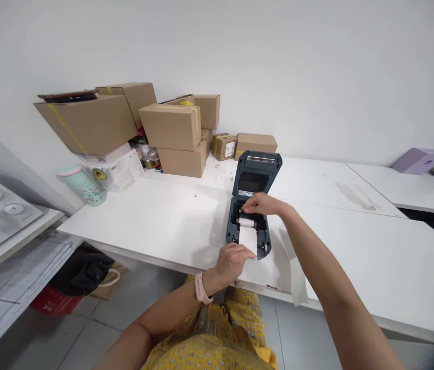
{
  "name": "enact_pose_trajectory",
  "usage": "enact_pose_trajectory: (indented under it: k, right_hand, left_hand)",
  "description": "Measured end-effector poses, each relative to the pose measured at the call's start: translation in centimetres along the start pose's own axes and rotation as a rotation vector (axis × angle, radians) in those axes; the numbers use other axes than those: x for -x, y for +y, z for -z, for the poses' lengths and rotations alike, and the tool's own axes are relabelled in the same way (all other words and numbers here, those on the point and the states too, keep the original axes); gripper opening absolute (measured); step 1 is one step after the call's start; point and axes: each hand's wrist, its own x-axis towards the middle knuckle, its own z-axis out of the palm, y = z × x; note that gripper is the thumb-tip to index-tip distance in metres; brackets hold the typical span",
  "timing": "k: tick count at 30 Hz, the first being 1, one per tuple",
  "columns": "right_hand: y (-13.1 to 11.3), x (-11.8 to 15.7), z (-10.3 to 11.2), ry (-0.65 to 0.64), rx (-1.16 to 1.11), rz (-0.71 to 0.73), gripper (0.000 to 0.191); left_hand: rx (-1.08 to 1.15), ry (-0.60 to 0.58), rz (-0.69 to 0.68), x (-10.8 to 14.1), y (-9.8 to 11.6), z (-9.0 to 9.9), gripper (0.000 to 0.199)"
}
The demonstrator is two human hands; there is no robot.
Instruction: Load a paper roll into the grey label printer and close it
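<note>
A dark label printer [229, 226] stands on the white table with its lid [257, 167] swung up. A small white paper roll [246, 222] sits inside, and its loose strip [248, 240] runs over the printer's front edge. My left hand [233, 261], with a pink band on the wrist, is closed on the end of that strip at the front. Above the roll, my right hand [263, 204] reaches in from the right. Its fingers are curled together near the rear of the roll compartment, and what they grip is hidden.
Cardboard boxes [170, 126] are stacked at the back left, with smaller ones [256, 144] behind the printer. A mint tumbler [81, 185] leans at the left. A loose paper strip [297, 277] hangs over the table's front edge. A purple box [419, 160] lies far right.
</note>
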Motion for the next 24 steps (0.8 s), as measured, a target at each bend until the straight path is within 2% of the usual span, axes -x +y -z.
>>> enact_pose_trajectory:
  k: [1,4,5,6,7,10,12,14,18,21,24]
  right_hand:
    - [-0.5,0.7,0.9,0.206,-0.062,0.031,0.037]
    - [-1.5,1.8,4.2,0.965,-0.229,0.018,0.039]
    - [-1.5,1.8,5.3,1.125,-0.251,-0.014,0.039]
    - [-1.4,1.5,6.3,1.207,-0.267,-0.041,0.04]
    - [-1.1,1.1,7.2,1.215,-0.288,-0.058,0.042]
    - [0.0,-0.4,8.7,1.04,-0.402,-0.075,0.052]
    - [0.7,-0.9,8.6,0.921,-0.477,-0.079,0.061]
    - [0.9,-0.4,7.8,0.887,-0.514,-0.058,0.057]
    - [0.0,3.5,4.1,0.927,-0.467,0.098,0.039]
    - [-1.2,7.2,-0.3,0.891,-0.401,0.138,0.034]
    - [-1.7,9.7,-5.2,0.887,-0.283,0.222,0.03]
  left_hand:
    - [-0.008,0.007,-0.015,0.1,0.0,0.0,0.03]
    - [-0.043,0.035,-0.065,0.5,0.0,0.0,0.03]
    - [-0.059,0.049,-0.087,0.5,0.0,0.0,0.03]
    - [-0.074,0.066,-0.11,0.5,0.1,0.0,0.029]
    - [-0.085,0.085,-0.136,0.6,0.0,0.0,0.029]
    - [-0.097,0.119,-0.213,0.6,0.0,-0.1,0.03]
    - [-0.092,0.131,-0.246,0.6,-0.1,-0.2,0.031]
    - [-0.081,0.138,-0.26,0.6,0.0,-0.4,0.032]
    - [-0.066,0.125,-0.267,0.6,0.4,-0.4,0.032]
    - [-0.075,0.101,-0.249,0.8,0.6,-0.4,0.034]
    - [-0.086,0.103,-0.261,1.0,0.4,-0.6,0.035]
